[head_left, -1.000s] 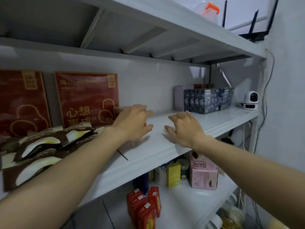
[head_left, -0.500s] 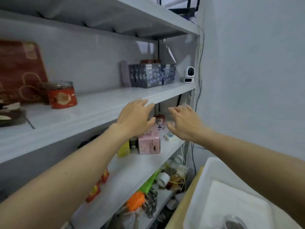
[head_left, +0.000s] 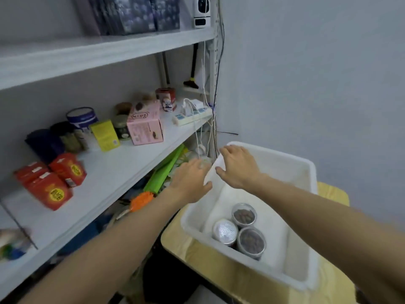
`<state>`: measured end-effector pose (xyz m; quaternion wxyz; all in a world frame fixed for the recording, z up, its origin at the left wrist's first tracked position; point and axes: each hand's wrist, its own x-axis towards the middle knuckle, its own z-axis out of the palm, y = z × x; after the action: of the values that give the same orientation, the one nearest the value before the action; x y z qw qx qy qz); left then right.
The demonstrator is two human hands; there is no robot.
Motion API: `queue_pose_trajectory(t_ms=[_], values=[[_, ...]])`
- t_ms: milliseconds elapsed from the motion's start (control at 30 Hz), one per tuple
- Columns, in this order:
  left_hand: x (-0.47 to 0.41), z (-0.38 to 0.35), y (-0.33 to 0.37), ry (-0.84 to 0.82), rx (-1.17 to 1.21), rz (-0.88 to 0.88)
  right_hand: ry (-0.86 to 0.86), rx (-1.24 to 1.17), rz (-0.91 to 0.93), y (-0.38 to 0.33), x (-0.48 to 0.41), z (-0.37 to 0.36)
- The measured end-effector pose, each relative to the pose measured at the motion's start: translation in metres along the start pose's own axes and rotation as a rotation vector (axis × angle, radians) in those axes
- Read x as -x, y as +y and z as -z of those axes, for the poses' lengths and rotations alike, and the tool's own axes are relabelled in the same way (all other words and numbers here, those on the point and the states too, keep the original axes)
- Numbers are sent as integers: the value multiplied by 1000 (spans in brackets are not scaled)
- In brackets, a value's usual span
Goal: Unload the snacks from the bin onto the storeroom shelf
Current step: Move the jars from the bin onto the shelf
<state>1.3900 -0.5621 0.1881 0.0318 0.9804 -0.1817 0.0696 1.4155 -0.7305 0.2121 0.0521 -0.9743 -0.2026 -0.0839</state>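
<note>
Snack jars [head_left: 244, 216] sit in the bin, and both hands are up above it with nothing in them. The left hand [head_left: 190, 181] has its fingers spread out over the bin's left edge. The right hand [head_left: 237, 166] is spread out too, over the far end of the bin [head_left: 274, 154].

The three jars stand close together by the near wall. They are at about 6 o'clock from the right hand and 5 o'clock from the left hand.

I think the jars are hard and smooth, so they may slip. They look full of brown bits, so they may be a little heavy. One has a shiny foil top [head_left: 225, 231]. It may be soft, so it is best not to push on it. A good place to grab a jar is round its side.

The bin rests on a yellow bench [head_left: 333, 194]. The shelf [head_left: 122, 163] is at 9 o'clock from the hands. A pink box [head_left: 145, 126] and red packs [head_left: 50, 183] are on it.
</note>
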Motion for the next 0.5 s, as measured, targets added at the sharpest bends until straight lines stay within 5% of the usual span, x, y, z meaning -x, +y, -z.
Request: queue_pose_trajectory(t_ms=[267, 500], values=[[9, -86, 28, -387, 92, 0, -242, -144, -189, 43, 39, -69], [4, -125, 33, -550, 153, -5, -434, -259, -353, 63, 57, -105]])
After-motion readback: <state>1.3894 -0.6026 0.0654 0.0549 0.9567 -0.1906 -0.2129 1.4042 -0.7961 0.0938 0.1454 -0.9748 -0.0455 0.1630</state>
